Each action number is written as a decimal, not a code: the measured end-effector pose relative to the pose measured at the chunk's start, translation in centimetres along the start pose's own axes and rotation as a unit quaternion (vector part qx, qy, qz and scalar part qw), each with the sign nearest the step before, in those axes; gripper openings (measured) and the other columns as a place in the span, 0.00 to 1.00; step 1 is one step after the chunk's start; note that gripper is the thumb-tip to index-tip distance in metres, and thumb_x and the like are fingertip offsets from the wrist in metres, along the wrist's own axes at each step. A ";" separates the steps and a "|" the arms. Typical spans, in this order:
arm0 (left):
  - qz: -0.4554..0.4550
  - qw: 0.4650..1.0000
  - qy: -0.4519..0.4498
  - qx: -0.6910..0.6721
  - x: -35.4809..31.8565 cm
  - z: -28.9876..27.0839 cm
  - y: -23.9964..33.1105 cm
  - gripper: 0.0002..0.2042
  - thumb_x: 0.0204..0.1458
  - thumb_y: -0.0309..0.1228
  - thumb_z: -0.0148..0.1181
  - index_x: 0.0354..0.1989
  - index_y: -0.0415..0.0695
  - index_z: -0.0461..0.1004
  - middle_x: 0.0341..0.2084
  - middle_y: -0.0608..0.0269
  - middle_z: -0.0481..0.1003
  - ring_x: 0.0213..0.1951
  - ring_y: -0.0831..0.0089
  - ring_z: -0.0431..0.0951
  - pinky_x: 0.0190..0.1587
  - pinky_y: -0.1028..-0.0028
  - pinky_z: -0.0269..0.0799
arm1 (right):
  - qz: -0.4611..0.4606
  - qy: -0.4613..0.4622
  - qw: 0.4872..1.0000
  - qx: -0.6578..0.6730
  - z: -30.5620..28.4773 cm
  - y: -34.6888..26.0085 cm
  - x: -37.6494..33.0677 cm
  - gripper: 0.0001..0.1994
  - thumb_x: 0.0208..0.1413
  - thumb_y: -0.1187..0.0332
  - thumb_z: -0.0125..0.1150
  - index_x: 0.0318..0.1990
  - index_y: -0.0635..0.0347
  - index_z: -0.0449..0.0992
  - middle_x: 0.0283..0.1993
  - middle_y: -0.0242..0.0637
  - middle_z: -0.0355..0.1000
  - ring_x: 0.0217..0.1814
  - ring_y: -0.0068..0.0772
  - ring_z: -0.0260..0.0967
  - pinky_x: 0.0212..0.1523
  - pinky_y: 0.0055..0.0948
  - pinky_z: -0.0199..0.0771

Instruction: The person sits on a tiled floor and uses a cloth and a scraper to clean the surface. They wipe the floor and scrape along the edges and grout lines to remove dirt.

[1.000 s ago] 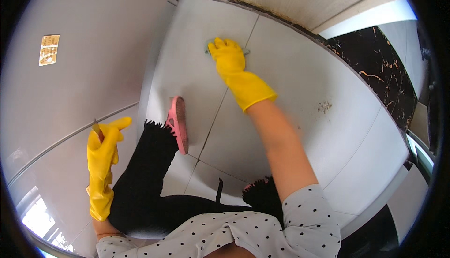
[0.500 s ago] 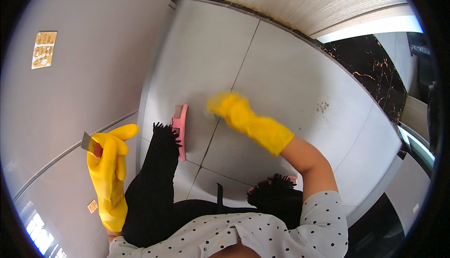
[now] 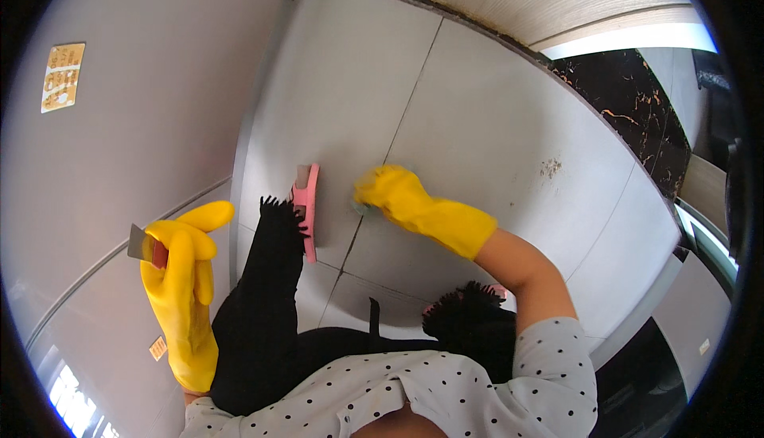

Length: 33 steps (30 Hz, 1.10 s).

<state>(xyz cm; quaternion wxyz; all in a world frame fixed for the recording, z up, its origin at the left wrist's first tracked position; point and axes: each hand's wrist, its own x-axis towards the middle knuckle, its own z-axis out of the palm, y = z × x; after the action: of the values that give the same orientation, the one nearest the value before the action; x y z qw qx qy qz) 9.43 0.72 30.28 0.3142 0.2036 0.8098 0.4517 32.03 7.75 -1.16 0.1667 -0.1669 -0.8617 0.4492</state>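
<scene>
At mid-frame, your gloved right hand (image 3: 388,190) curls over a pale greenish, mostly hidden cloth (image 3: 360,206) on the floor (image 3: 469,120); lower left, your left hand (image 3: 181,255) grips a scraper (image 3: 141,244), grey-bladed, red-handled.

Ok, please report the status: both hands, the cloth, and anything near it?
Left hand: holding scraper. Right hand: pale green cloth beneath, at floor tiles. Pink shoe left of it; brown specks to right.

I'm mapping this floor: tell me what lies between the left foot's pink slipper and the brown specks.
In the head view: the gloved right hand, a mostly hidden greenish cloth under it, and grey floor tiles.
</scene>
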 end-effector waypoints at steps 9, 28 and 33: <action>0.006 1.000 -0.016 0.025 -0.3 1.6 1.6 0.07 0.60 0.31 0.54 0.32 0.43 0.72 0.38 0.49 0.81 0.11 0.88 0.58 0.17 0.85 0.54 | -0.139 -0.273 0.950 -0.056 10.3 -3.8 -1.7 0.11 0.47 0.68 0.58 0.40 0.55 0.78 0.46 0.41 0.74 0.51 0.48 0.70 0.52 0.42 0.70; -0.013 0.999 -0.022 0.026 -0.9 2.0 1.0 0.07 0.62 0.32 0.54 0.34 0.44 0.72 0.38 0.51 0.81 0.11 0.88 0.57 0.17 0.85 0.53 | -0.126 -0.176 0.974 -0.068 -0.7 0.1 0.1 0.07 0.36 0.65 0.62 0.27 0.52 0.78 0.39 0.37 0.73 0.48 0.45 0.68 0.51 0.38 0.69; -0.017 1.000 -0.021 0.016 -0.8 0.3 -0.7 0.07 0.62 0.34 0.55 0.36 0.44 0.73 0.38 0.53 0.81 0.12 0.88 0.58 0.17 0.86 0.53 | -0.122 -0.276 0.953 -0.019 -6.5 4.0 -5.7 0.07 0.35 0.66 0.63 0.25 0.54 0.77 0.35 0.37 0.73 0.44 0.48 0.69 0.45 0.42 0.71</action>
<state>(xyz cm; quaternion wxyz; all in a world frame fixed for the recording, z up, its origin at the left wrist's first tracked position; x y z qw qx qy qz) 10.16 0.09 29.81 0.3357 0.2042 0.8133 0.4291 40.50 12.12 -1.77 -0.0276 0.0671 -0.8964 0.4373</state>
